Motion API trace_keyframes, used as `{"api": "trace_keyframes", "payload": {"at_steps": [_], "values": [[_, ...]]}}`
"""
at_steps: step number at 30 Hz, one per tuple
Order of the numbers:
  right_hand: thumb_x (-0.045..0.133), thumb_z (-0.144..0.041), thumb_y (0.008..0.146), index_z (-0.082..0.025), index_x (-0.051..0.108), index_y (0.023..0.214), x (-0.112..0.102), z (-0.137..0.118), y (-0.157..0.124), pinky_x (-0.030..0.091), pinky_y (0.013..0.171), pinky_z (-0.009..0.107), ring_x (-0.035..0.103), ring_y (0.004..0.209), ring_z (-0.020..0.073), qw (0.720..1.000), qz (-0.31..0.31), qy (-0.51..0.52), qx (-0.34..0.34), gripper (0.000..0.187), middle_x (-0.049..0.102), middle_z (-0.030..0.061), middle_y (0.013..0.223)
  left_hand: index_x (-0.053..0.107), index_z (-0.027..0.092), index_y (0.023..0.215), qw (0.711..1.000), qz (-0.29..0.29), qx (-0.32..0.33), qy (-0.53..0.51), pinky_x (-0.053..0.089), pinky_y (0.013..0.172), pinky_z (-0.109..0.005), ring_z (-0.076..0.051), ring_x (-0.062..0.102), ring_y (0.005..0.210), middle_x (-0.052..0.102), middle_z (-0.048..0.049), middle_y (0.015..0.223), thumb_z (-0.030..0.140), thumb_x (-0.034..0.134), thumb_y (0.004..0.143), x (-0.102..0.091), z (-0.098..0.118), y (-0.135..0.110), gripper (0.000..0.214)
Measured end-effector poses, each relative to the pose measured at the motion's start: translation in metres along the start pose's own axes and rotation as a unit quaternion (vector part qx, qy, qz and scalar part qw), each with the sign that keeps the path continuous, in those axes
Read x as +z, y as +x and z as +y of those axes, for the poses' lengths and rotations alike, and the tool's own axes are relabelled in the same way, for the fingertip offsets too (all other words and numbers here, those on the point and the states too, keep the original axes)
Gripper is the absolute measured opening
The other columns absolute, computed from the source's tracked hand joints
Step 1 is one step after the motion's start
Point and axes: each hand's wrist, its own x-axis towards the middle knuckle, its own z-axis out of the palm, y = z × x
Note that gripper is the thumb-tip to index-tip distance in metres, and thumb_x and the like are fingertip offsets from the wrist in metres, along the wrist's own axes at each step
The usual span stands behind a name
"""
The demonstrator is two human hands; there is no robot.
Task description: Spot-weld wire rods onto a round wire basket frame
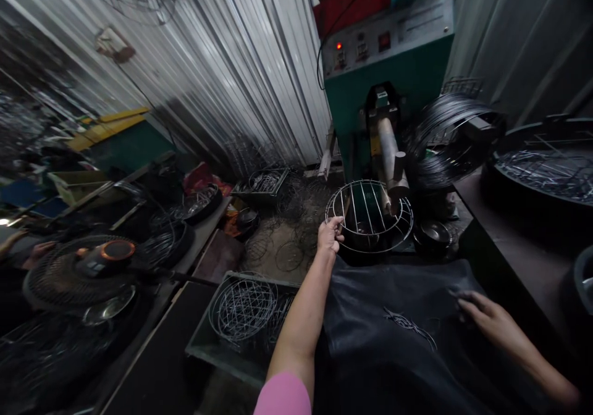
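Observation:
My left hand (330,234) reaches forward and grips the near left rim of a round wire basket frame (369,216) that sits under the metal arm of a green welding machine (388,75). My right hand (486,319) lies low on the right, fingers stretched out over a dark cloth (393,316) spread across my lap, close to a small bundle of short wires (410,325). A pink sleeve shows at the bottom edge.
A tray (204,347) of finished wire baskets sits at lower left. A coil of dark wire (447,140) hangs right of the machine, beside a black round tub (542,168) of wires. A fan (88,267) and another person's hand stand far left. Corrugated metal walls behind.

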Motion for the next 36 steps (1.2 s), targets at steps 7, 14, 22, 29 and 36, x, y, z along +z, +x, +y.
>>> {"api": "trace_keyframes", "payload": {"at_steps": [7, 14, 22, 29, 36], "values": [[0.057, -0.058, 0.076, -0.019, 0.059, 0.094, 0.023, -0.12, 0.038, 0.052, 0.064, 0.029, 0.064, 0.074, 0.0204, 0.948, 0.047, 0.303, -0.084, 0.042, 0.066, 0.0079, 0.087, 0.035, 0.02, 0.064, 1.0, -0.01, 0.008, -0.009, 0.014, 0.036, -0.015, -0.001, 0.021, 0.038, 0.026, 0.0125, 0.047, 0.026, 0.076, 0.041, 0.004, -0.014, -0.008, 0.047], [0.053, -0.058, 0.077, -0.018, 0.062, 0.084, 0.053, -0.132, 0.067, 0.045, 0.048, 0.027, 0.056, 0.05, 0.0167, 0.973, 0.026, 0.193, -0.125, 0.042, 0.061, 0.002, 0.06, 0.036, 0.02, 0.068, 1.0, -0.003, 0.022, -0.015, 0.014, 0.037, -0.014, -0.001, 0.023, 0.039, 0.029, 0.0124, 0.049, 0.026, 0.078, 0.041, 0.002, -0.012, -0.008, 0.05], [0.05, -0.056, 0.079, -0.018, 0.058, 0.084, 0.043, -0.149, 0.078, 0.046, 0.049, 0.027, 0.056, 0.049, 0.0155, 0.971, 0.029, 0.2, -0.125, 0.039, 0.062, 0.0032, 0.067, 0.036, 0.019, 0.066, 0.999, -0.01, 0.014, -0.03, 0.014, 0.036, -0.014, 0.0, 0.022, 0.038, 0.029, 0.0124, 0.048, 0.025, 0.077, 0.043, 0.007, -0.009, -0.005, 0.048], [0.049, -0.048, 0.084, -0.019, 0.058, 0.09, 0.039, -0.153, 0.073, 0.048, 0.056, 0.027, 0.061, 0.064, 0.0176, 0.954, 0.087, 0.247, -0.144, 0.031, 0.065, 0.0054, 0.077, 0.034, 0.019, 0.061, 0.999, -0.008, 0.01, -0.039, 0.012, 0.035, -0.014, 0.0, 0.019, 0.037, 0.026, 0.0126, 0.046, 0.023, 0.074, 0.043, 0.01, -0.006, -0.001, 0.043], [0.051, -0.053, 0.08, -0.018, 0.058, 0.088, 0.054, -0.14, 0.078, 0.047, 0.052, 0.028, 0.057, 0.051, 0.0164, 0.969, 0.051, 0.207, -0.128, 0.037, 0.064, 0.0042, 0.069, 0.034, 0.02, 0.063, 0.999, -0.004, 0.012, -0.033, 0.013, 0.036, -0.014, 0.0, 0.021, 0.038, 0.028, 0.0125, 0.047, 0.023, 0.075, 0.043, 0.009, -0.011, -0.002, 0.045]]}}
